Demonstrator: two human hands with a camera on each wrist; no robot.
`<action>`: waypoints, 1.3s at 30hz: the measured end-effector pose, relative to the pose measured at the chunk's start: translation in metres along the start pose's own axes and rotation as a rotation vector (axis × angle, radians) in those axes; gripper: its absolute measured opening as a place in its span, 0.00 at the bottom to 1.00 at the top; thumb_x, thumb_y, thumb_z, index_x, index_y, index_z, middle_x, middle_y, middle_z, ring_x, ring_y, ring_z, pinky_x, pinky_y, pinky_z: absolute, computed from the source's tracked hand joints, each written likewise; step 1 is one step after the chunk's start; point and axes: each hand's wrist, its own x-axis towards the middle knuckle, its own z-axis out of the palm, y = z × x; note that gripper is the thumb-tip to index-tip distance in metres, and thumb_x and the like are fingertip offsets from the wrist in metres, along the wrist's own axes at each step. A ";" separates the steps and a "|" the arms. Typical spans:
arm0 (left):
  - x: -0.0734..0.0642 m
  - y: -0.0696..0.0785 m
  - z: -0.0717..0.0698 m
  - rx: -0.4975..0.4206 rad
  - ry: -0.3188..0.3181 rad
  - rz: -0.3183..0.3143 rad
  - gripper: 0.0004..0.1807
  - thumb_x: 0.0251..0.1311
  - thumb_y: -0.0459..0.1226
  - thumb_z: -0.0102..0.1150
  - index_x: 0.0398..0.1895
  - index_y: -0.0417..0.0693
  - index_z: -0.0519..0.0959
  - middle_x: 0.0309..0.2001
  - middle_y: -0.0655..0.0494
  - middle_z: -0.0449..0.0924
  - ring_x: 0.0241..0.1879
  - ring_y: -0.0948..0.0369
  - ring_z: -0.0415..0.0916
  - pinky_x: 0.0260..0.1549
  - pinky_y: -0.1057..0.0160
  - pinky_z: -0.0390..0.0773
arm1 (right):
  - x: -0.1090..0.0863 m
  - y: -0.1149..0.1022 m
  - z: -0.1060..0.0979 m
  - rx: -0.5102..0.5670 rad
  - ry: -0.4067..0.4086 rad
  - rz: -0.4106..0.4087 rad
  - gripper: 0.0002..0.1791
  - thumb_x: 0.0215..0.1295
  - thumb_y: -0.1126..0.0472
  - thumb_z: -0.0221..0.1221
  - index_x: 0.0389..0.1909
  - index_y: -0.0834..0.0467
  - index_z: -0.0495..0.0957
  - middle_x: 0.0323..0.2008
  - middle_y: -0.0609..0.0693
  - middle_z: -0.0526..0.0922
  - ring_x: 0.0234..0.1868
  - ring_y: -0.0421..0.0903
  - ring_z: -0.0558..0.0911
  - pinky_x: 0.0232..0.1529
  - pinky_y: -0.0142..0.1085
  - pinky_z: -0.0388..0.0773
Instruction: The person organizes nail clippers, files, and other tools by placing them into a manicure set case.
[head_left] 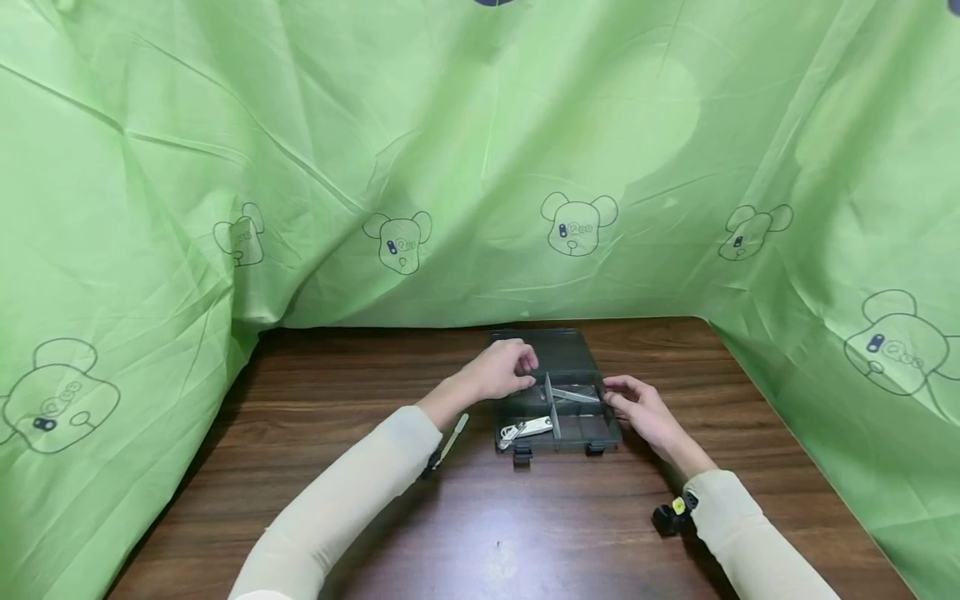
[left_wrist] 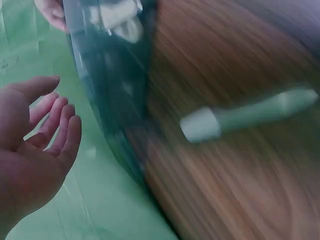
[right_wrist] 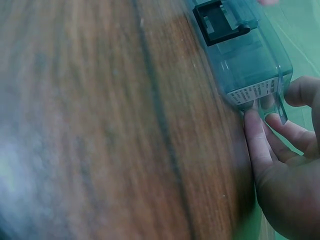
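A dark translucent compartment box [head_left: 587,428] stands on the table with its lid [head_left: 558,350] tipped back. My left hand [head_left: 506,369] hovers above the box's left side, fingers loosely bent, and its palm in the left wrist view holds nothing. At the box's right wall, my right hand [head_left: 648,414] touches the side with fingers and thumb. A white slim object with a metal part [head_left: 534,427] lies in the front left compartment. In the back right one is a clear flat strip [head_left: 576,395]. The back left compartment is partly hidden by my left hand.
A slim pale-green stick with a white end [left_wrist: 250,116] lies on the wooden table [head_left: 480,517] left of the box, partly behind my left forearm. Black latches [head_left: 522,455] stick out at the box's front. Green cloth [head_left: 465,167] hangs behind and along both sides.
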 end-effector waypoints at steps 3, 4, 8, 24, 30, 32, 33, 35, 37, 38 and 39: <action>-0.016 -0.015 -0.011 -0.004 -0.004 -0.015 0.12 0.65 0.36 0.73 0.48 0.42 0.84 0.44 0.53 0.83 0.45 0.59 0.82 0.49 0.63 0.82 | 0.000 -0.001 -0.001 0.001 -0.007 -0.011 0.24 0.80 0.63 0.57 0.70 0.69 0.70 0.61 0.69 0.78 0.51 0.44 0.81 0.46 0.32 0.83; -0.022 -0.020 -0.015 -0.005 -0.007 -0.022 0.13 0.65 0.36 0.73 0.48 0.41 0.84 0.44 0.53 0.83 0.45 0.58 0.83 0.49 0.62 0.82 | 0.000 -0.001 -0.001 0.002 -0.007 -0.011 0.23 0.80 0.63 0.57 0.70 0.69 0.70 0.61 0.69 0.78 0.51 0.44 0.81 0.46 0.32 0.83; -0.041 -0.037 -0.025 0.012 -0.021 -0.054 0.13 0.65 0.36 0.73 0.48 0.41 0.84 0.44 0.52 0.83 0.46 0.56 0.83 0.51 0.60 0.82 | 0.000 0.000 0.000 0.001 -0.006 -0.008 0.23 0.80 0.63 0.56 0.70 0.69 0.70 0.61 0.70 0.77 0.52 0.45 0.82 0.46 0.32 0.83; -0.095 -0.067 -0.019 -0.020 -0.065 -0.091 0.11 0.65 0.39 0.72 0.44 0.42 0.83 0.39 0.53 0.83 0.41 0.57 0.82 0.45 0.59 0.82 | -0.002 -0.001 -0.001 0.007 -0.003 0.006 0.24 0.80 0.62 0.57 0.70 0.68 0.70 0.61 0.69 0.77 0.50 0.46 0.81 0.42 0.34 0.82; -0.112 -0.064 -0.017 -0.018 -0.107 -0.104 0.09 0.65 0.39 0.72 0.40 0.43 0.82 0.37 0.53 0.83 0.38 0.59 0.81 0.41 0.61 0.82 | -0.002 -0.003 0.000 0.006 -0.006 0.000 0.24 0.80 0.62 0.57 0.70 0.68 0.70 0.62 0.69 0.77 0.52 0.48 0.81 0.43 0.35 0.82; -0.116 -0.063 -0.016 -0.010 -0.119 -0.113 0.10 0.65 0.40 0.72 0.40 0.43 0.82 0.37 0.54 0.83 0.38 0.60 0.81 0.41 0.62 0.82 | -0.002 -0.002 0.000 0.006 -0.006 -0.005 0.24 0.80 0.62 0.57 0.71 0.68 0.70 0.62 0.69 0.77 0.52 0.49 0.81 0.43 0.35 0.82; -0.118 -0.062 -0.015 -0.004 -0.121 -0.112 0.11 0.65 0.40 0.73 0.40 0.43 0.82 0.37 0.54 0.83 0.38 0.60 0.80 0.41 0.61 0.82 | -0.002 -0.002 0.000 0.008 -0.007 -0.008 0.24 0.80 0.62 0.57 0.71 0.69 0.70 0.62 0.69 0.77 0.52 0.49 0.82 0.43 0.34 0.82; -0.122 -0.060 -0.014 0.005 -0.125 -0.115 0.13 0.64 0.42 0.73 0.40 0.43 0.82 0.37 0.54 0.82 0.38 0.60 0.80 0.41 0.61 0.82 | -0.003 -0.005 -0.001 0.007 -0.011 -0.004 0.25 0.80 0.63 0.56 0.71 0.69 0.69 0.62 0.71 0.77 0.52 0.50 0.82 0.43 0.35 0.83; -0.123 -0.059 -0.012 0.025 -0.124 -0.123 0.15 0.63 0.45 0.75 0.40 0.44 0.82 0.38 0.54 0.82 0.38 0.61 0.79 0.41 0.60 0.81 | -0.002 -0.004 -0.001 0.010 -0.011 0.000 0.25 0.80 0.62 0.57 0.71 0.69 0.69 0.62 0.71 0.77 0.51 0.50 0.82 0.43 0.34 0.82; -0.124 -0.058 -0.010 0.037 -0.122 -0.131 0.16 0.63 0.47 0.75 0.39 0.45 0.82 0.38 0.55 0.81 0.38 0.61 0.78 0.41 0.60 0.81 | -0.002 -0.004 -0.001 0.012 -0.010 0.004 0.25 0.80 0.62 0.57 0.71 0.69 0.69 0.62 0.71 0.77 0.52 0.49 0.82 0.43 0.34 0.82; -0.124 -0.058 -0.009 0.056 -0.118 -0.138 0.16 0.62 0.48 0.75 0.39 0.47 0.82 0.37 0.56 0.81 0.37 0.62 0.77 0.40 0.60 0.81 | -0.002 -0.003 -0.001 0.012 -0.010 0.005 0.25 0.80 0.62 0.57 0.71 0.69 0.69 0.62 0.71 0.77 0.51 0.49 0.82 0.43 0.34 0.82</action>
